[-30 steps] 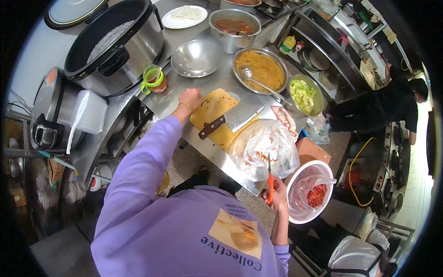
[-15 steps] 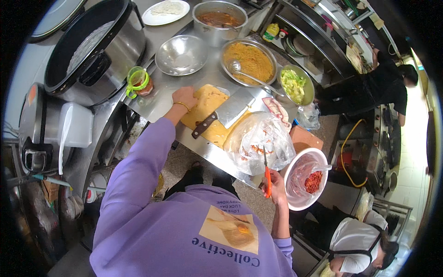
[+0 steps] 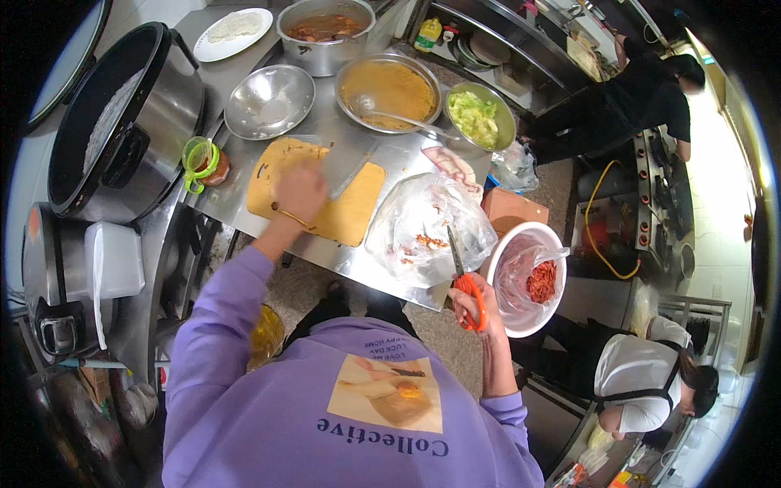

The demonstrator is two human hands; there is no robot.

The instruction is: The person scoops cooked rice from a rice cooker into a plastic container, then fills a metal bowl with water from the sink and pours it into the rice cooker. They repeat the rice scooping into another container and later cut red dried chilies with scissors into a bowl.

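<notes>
My left hand [image 3: 303,192], blurred by motion, is closed over the handle of a cleaver [image 3: 351,169] above the yellow cutting board [image 3: 350,218]. The handle is hidden under the hand, and the broad blade points away to the right. Dark red bits lie on the board. In my right hand [image 3: 476,302] is a pair of scissors [image 3: 469,286] with orange handles, blades pointing away over a clear plastic bag [image 3: 411,232]. Chopped red pieces show on the bag. Right beside that hand stands a white bowl [image 3: 508,328], lined with plastic and holding red pieces.
Across the steel table stand a metal bowl [image 3: 244,122], a pan of yellow-brown food [image 3: 390,89], a bowl of chopped greens [image 3: 476,118] and a soup pot [image 3: 317,61]. A green-topped jar [image 3: 207,167] and a large cooker [image 3: 167,106] are left. Two people work at right.
My left hand has moved from the board's far-left edge onto the cleaver, which has shifted slightly left. The scissors remain in my right hand. The whole view has turned a little.
</notes>
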